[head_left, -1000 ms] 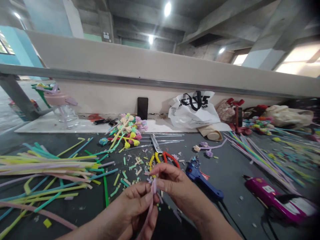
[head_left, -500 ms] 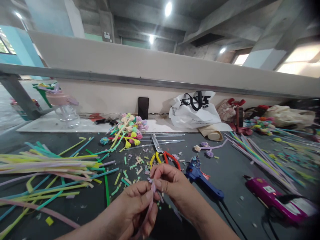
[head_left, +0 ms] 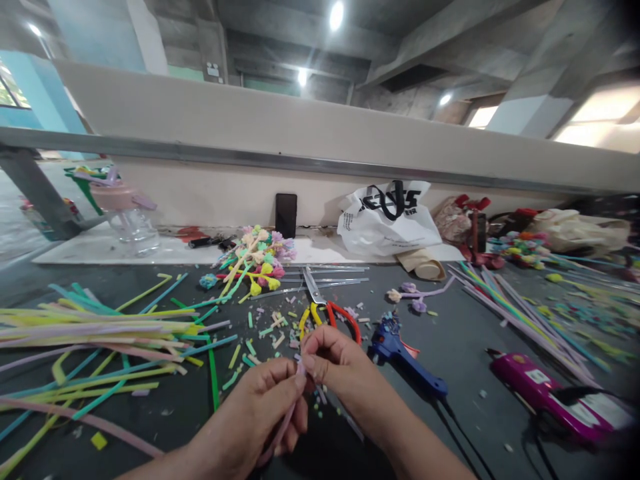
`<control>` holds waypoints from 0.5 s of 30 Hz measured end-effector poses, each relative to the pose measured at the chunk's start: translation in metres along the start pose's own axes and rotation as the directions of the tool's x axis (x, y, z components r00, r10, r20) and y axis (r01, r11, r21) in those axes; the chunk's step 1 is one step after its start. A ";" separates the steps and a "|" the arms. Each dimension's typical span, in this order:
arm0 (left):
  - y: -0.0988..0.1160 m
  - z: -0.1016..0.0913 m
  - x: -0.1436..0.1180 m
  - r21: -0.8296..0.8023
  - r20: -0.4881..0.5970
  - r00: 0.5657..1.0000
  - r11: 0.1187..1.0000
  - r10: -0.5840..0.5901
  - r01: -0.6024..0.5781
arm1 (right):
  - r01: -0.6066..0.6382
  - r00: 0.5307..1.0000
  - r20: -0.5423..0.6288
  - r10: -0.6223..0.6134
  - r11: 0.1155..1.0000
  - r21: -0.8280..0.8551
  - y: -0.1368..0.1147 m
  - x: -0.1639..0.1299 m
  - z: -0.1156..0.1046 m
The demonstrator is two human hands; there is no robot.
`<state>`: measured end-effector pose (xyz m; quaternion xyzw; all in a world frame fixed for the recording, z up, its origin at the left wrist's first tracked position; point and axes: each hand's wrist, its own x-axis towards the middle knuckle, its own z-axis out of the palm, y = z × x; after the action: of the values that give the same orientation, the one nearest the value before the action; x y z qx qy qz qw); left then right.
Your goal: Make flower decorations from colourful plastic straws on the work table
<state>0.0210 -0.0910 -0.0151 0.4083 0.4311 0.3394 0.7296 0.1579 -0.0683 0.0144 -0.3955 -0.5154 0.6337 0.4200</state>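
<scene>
Low in the middle of the view, my left hand (head_left: 273, 403) is closed around a pale purple pipe cleaner (head_left: 285, 427), whose tail hangs down below the fingers. My right hand (head_left: 333, 360) pinches the upper end of the same strip, with thumb and fingers meeting my left fingertips. The exact shape at that end is mostly hidden by the fingers. Just beyond my hands lie scissors (head_left: 314, 287) with red and yellow handles. A blue glue gun (head_left: 407, 363) rests to the right of my right hand.
Loose pipe cleaners (head_left: 100, 333) spread over the left side, and cut scraps (head_left: 277, 327) litter the middle. Fuzzy flowers (head_left: 257, 257) are heaped behind. A magenta glue gun (head_left: 550, 393) with a cord lies right. A phone (head_left: 286, 215), white bag (head_left: 387, 220) and clear bottle (head_left: 133, 223) stand at the back.
My hands stay together on the purple pipe cleaner; the fingers have shifted slightly, covering more of its upper end. Nothing else on the table has visibly moved.
</scene>
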 end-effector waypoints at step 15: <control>0.013 0.001 -0.006 -0.129 0.154 0.986 0.988 -0.069 0.089 | -0.056 0.977 0.210 0.020 0.985 0.164 -0.002 -0.001 -0.018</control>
<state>0.0175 -0.0905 -0.0007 0.3645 0.3671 0.3070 0.7988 0.1754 -0.0634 0.0132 -0.2998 -0.4930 0.7210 0.3837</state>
